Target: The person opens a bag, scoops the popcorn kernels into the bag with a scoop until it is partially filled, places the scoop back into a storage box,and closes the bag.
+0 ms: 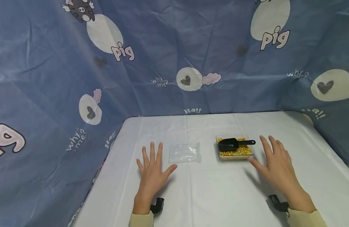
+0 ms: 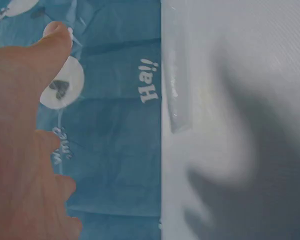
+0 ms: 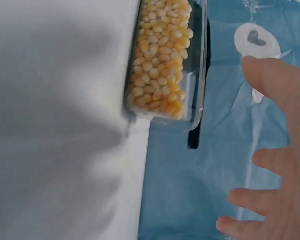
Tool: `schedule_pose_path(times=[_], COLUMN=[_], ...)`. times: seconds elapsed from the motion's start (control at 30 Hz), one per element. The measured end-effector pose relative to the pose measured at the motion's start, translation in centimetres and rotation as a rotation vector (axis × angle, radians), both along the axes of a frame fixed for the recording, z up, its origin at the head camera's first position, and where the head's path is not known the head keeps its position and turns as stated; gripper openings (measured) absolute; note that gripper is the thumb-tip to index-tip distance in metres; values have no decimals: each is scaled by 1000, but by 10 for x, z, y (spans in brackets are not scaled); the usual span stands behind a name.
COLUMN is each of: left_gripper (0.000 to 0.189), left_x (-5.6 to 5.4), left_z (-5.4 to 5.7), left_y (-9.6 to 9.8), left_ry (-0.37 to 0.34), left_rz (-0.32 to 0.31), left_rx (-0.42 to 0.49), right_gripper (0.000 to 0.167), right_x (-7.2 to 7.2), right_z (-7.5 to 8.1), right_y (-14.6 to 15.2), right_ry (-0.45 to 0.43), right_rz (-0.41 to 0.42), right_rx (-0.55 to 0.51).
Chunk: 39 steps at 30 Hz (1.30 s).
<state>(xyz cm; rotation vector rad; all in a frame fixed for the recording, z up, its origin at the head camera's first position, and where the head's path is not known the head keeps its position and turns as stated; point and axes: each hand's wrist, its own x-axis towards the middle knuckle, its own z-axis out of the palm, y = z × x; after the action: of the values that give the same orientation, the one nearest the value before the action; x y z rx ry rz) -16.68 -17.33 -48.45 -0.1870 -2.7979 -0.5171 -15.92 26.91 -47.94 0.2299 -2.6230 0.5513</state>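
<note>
My left hand (image 1: 153, 175) is spread over the near left of the table, fingers apart and holding nothing. Just beyond its thumb lies a flat clear plastic bag (image 1: 184, 153), which shows edge-on in the left wrist view as a clear strip (image 2: 177, 85). At the right, a clear rectangular container (image 1: 223, 157) holds yellow corn kernels (image 1: 242, 150). A black scoop (image 1: 229, 144) lies across its top, handle pointing right. My right hand (image 1: 279, 168) is beside the container with fingers spread and nothing held; its thumb tip overlaps the container's near right corner in the head view.
A white cloth (image 1: 214, 195) covers the table. Behind it and along the sides hangs a blue printed curtain (image 1: 151, 56). Each wrist wears a black camera mount, the left one (image 1: 157, 205) and the right one (image 1: 278, 204) close over the cloth.
</note>
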Motion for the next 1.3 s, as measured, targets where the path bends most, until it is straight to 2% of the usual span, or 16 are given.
schedule_pose_path(times=[0.13, 0.43, 0.67, 0.83, 1.17, 1.3], left_gripper=[102, 85, 76, 73, 69, 66], left_x=[1, 3, 3, 0, -10, -14], left_z=[11, 33, 38, 42, 38, 37], left_y=[4, 5, 9, 13, 21, 25], left_ry=[8, 48, 32, 37, 3, 16], left_rz=[-27, -54, -87, -127, -156, -181], left_rx=[14, 69, 182, 231, 263, 261], right_gripper=[96, 79, 66, 59, 49, 47], right_x=[0, 1, -8, -15, -24, -29], right_z=[9, 28, 40, 44, 42, 41], right_y=[-4, -24, -45, -57, -87, -100], right_ry=[61, 64, 70, 35, -4, -6], right_rz=[29, 106, 173, 206, 254, 276], right_rx=[-9, -144, -181, -211, -211, -225])
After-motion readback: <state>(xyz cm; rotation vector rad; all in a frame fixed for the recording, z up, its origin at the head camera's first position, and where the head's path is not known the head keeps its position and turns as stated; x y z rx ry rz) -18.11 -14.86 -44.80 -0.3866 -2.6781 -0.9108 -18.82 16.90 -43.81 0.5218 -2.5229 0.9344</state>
